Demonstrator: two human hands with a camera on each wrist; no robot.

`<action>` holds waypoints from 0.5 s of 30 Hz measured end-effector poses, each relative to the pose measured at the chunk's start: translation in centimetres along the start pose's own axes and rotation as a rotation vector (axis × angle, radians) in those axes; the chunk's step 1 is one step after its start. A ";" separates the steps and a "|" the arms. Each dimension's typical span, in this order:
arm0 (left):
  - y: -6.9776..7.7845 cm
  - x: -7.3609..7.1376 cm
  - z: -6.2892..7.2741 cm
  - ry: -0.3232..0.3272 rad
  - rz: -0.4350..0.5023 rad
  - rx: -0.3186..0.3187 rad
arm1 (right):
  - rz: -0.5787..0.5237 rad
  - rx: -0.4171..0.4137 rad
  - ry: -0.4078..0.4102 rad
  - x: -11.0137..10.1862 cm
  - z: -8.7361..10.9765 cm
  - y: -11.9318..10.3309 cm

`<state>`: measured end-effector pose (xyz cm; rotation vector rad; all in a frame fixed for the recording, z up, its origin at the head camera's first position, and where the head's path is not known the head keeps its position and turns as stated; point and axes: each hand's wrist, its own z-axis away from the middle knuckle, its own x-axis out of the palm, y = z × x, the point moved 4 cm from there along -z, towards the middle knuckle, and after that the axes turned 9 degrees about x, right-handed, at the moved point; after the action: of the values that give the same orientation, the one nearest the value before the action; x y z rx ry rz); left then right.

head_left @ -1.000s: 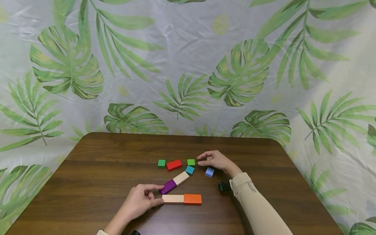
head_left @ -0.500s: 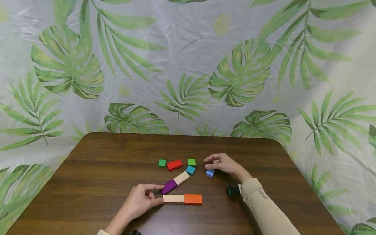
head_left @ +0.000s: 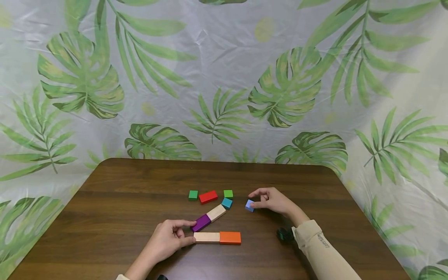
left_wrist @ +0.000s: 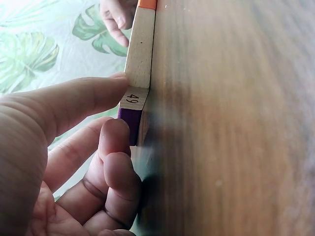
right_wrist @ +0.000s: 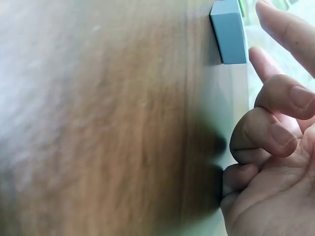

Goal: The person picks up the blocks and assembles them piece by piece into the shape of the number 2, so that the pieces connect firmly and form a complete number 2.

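Note:
In the head view my left hand (head_left: pixel 168 238) reaches in from the lower left. Its index fingertip touches the end of a purple block (head_left: pixel 201 223), and its thumb tip lies at the left end of a pale wood block (head_left: pixel 206 237). That pale block's end, marked 49, shows in the left wrist view. My right hand (head_left: pixel 274 200) is over a light blue block (head_left: pixel 249 205), thumb tip overlapping its right side and index finger held apart. In the right wrist view the block (right_wrist: pixel 229 37) sits beside the extended fingers, with the other fingers curled.
An orange block (head_left: pixel 230 238) continues the pale block's row. A second pale block (head_left: pixel 216 212) extends from the purple one, ending near a teal block (head_left: pixel 226 203). Light green (head_left: pixel 228 193), red (head_left: pixel 208 196) and green (head_left: pixel 193 195) blocks lie farther back on the wooden table (head_left: pixel 140 182).
My right hand has moved from beside the light green block back toward me and right, to the light blue block, which now sits slightly turned. My left hand has stayed put.

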<state>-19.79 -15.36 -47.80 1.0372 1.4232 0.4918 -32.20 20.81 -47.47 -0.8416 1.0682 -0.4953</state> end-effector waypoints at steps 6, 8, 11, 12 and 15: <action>0.0 0.0 0.0 0.003 0.001 -0.004 | 0.003 -0.010 0.016 0.0 0.9 -0.2; 0.0 -0.1 0.0 0.006 0.001 -0.005 | 0.002 -0.005 0.020 0.0 1.1 -0.3; 0.0 0.0 0.0 0.008 0.004 -0.007 | 0.008 -0.009 0.021 0.2 1.2 -0.1; 0.0 0.0 0.0 0.008 0.004 -0.007 | 0.012 -0.010 0.021 0.2 1.3 -0.1; 0.0 0.0 0.0 0.007 0.007 -0.010 | 0.016 -0.018 0.019 0.3 1.3 0.0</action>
<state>-19.83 -15.38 -47.80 1.0336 1.4228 0.5072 -30.87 21.02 -47.31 -0.8453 1.0980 -0.4817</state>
